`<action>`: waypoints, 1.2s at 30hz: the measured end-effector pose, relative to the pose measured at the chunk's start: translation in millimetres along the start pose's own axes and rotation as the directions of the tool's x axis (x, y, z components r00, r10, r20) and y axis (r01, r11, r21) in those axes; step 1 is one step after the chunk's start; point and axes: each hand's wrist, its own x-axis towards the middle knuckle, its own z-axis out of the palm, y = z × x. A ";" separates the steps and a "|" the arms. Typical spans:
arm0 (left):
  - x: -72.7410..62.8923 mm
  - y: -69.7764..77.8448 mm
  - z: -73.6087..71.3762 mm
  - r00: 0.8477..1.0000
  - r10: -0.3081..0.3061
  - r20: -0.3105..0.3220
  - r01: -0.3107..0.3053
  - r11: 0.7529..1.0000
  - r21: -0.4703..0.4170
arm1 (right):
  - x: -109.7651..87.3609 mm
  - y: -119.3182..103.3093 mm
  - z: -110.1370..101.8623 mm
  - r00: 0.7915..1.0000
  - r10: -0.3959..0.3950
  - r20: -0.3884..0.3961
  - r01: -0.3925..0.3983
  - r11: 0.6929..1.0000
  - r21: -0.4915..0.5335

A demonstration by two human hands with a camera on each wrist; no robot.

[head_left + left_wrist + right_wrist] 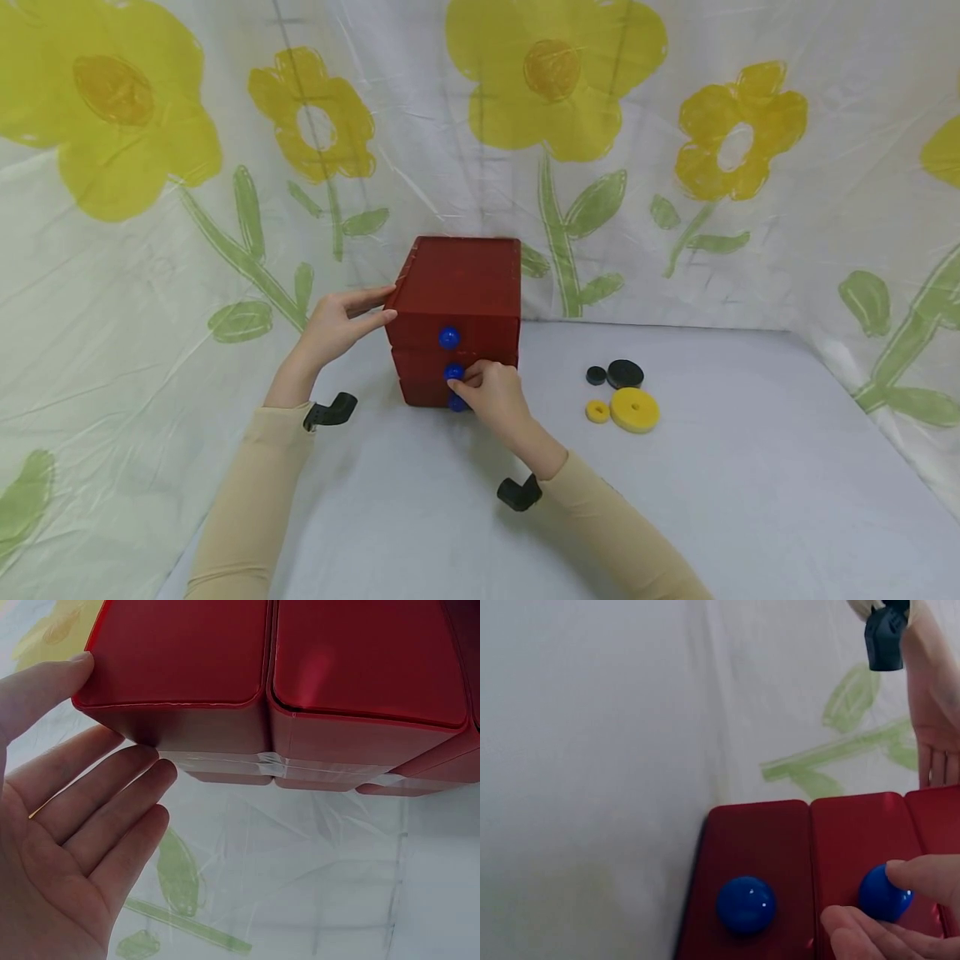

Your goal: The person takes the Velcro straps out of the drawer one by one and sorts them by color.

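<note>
As the left hand (337, 323) rested against a red drawer box (467, 277), the right hand (498, 400) pinched its middle blue knob (883, 894).
The box stood on the white table (720, 483), before a curtain (420, 100) painted with yellow flowers, and its knobs faced the person. The left hand's fingers were nearly straight and slightly spread, with the thumb on the box's upper front corner and fingertips at its left side, where clear tape (330, 766) ran across. The right hand's thumb and fingers gripped the middle knob, between the top knob (449, 337) and the bottom knob (746, 904). To the right, apart from the box, lay a large black disc (625, 374), a small black disc (596, 376), a large yellow disc (647, 412) and a small yellow ring (589, 411), grouped closely.
</note>
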 end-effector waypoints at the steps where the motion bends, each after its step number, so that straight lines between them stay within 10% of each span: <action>1: 0.0 0.1 0.0 1.000 0.001 0.000 -0.001 1.000 -0.002 | 0.6 0.5 0.2 1.000 0.006 0.004 -0.006 1.000 -0.003; 14: 0.5 0.6 0.0 1.000 -0.009 -0.009 0.009 1.000 -0.006 | -0.6 8.6 5.2 0.999 -0.012 -0.030 0.014 0.997 0.070; 23: 0.4 0.0 -0.1 1.000 0.001 -0.003 -0.001 1.000 -0.007 | -10.3 22.1 13.2 0.989 -0.133 -0.069 0.134 0.991 -0.001; 36: 0.3 -1.4 0.4 1.000 0.018 -0.002 -0.018 1.000 -0.007 | -15.7 43.6 35.1 0.997 -0.079 0.020 0.081 0.989 -0.125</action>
